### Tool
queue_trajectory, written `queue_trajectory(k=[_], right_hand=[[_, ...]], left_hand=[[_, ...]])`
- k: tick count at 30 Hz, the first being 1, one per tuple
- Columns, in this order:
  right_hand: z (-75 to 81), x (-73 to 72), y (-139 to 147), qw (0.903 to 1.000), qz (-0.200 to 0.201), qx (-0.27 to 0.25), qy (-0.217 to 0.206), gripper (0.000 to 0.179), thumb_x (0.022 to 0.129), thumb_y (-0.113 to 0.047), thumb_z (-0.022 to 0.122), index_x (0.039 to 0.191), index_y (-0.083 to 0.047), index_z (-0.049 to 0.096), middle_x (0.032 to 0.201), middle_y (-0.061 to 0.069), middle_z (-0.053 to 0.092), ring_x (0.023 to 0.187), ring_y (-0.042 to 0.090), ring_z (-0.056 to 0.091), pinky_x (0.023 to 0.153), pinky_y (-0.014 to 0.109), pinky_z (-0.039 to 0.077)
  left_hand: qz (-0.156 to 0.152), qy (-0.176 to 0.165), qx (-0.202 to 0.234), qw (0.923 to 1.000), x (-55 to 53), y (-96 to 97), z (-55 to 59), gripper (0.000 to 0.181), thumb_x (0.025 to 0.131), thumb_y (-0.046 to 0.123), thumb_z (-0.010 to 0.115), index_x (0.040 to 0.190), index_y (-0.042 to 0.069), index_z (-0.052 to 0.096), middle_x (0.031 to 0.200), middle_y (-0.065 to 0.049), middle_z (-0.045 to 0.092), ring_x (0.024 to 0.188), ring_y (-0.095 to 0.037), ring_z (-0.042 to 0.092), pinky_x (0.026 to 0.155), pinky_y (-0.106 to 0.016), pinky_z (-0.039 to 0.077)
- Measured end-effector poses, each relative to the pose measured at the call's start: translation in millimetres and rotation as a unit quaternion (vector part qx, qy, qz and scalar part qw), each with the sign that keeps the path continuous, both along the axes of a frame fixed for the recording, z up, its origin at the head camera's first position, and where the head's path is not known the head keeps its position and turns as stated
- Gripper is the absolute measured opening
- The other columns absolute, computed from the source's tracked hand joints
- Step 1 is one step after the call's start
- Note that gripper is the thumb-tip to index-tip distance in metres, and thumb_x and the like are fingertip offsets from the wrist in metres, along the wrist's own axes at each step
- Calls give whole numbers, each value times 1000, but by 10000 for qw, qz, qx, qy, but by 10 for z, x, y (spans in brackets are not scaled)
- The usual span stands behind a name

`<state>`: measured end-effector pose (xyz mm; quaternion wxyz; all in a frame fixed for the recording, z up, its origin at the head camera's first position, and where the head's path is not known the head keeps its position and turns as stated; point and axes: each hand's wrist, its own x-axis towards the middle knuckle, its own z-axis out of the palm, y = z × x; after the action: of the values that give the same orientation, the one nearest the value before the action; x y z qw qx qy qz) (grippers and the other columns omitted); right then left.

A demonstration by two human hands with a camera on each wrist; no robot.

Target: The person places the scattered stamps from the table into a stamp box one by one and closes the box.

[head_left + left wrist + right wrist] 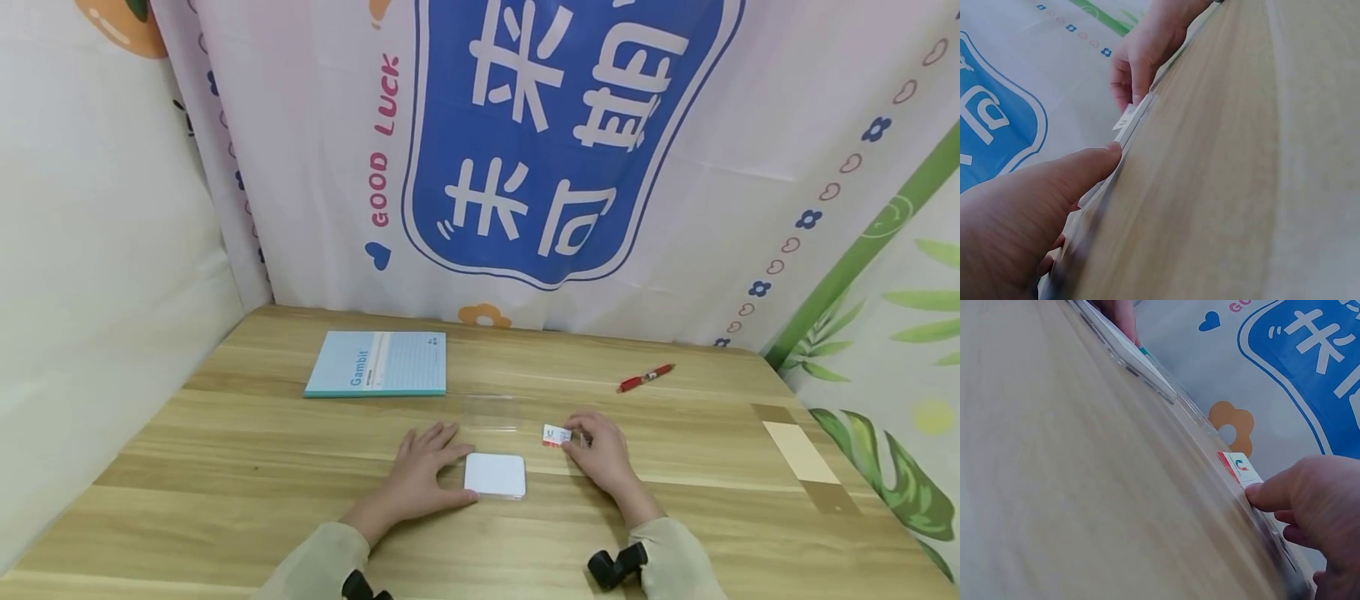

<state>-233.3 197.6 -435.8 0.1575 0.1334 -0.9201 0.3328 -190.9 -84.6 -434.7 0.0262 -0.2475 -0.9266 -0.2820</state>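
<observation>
A stack of blank white cards lies in a shallow clear plastic case, near the middle of the table. My left hand rests flat beside it with fingers spread, thumb and forefinger at its left edge. To the right, my right hand pinches the right end of a small white card with a red strip, low over the table. The right wrist view shows my thumb on this printed card; its far end is hidden by the hand. Behind the stack lies a clear plastic lid.
A light blue notebook lies at the back left of the wooden table. At the back right is a red pen. Tape-like strips cross the right edge, and a printed curtain hangs behind.
</observation>
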Motion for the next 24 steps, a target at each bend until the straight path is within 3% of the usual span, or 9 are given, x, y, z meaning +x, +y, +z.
queue_trajectory(k=[5, 11, 15, 24], right_hand=[[13, 9, -12, 9997, -46, 239, 79, 20, 68, -12, 71, 86, -10, 63, 93, 4, 59, 89, 24, 51, 83, 46, 32], [6, 7, -27, 9997, 66, 227, 9, 20, 69, -8, 70, 87, -9, 62, 71, -5, 52, 64, 13, 44, 63, 31, 35], [5, 10, -38, 9997, 198, 58, -121, 19, 70, -4, 68, 88, -7, 61, 68, -5, 48, 60, 11, 42, 53, 25, 37], [16, 13, -28, 9991, 182, -146, -354, 18, 72, -1, 65, 88, -7, 61, 65, -5, 48, 56, 10, 41, 49, 23, 36]], left_hand=[[29, 77, 2, 10000, 5, -3, -6, 65, 67, 59, 59, 118, 18, 54, 135, -14, 31, 124, -32, 18, 96, -55, 0], [23, 111, 16, 9999, 21, 1, 5, 64, 68, 57, 61, 117, 18, 54, 134, -13, 31, 124, -32, 18, 96, -55, 0], [49, 129, -42, 9999, 25, 0, 11, 64, 68, 57, 60, 118, 18, 54, 134, -13, 32, 124, -32, 19, 96, -55, 1], [31, 130, -97, 9999, 4, 10, -2, 65, 68, 59, 59, 118, 17, 54, 134, -13, 32, 124, -33, 18, 95, -56, 1]])
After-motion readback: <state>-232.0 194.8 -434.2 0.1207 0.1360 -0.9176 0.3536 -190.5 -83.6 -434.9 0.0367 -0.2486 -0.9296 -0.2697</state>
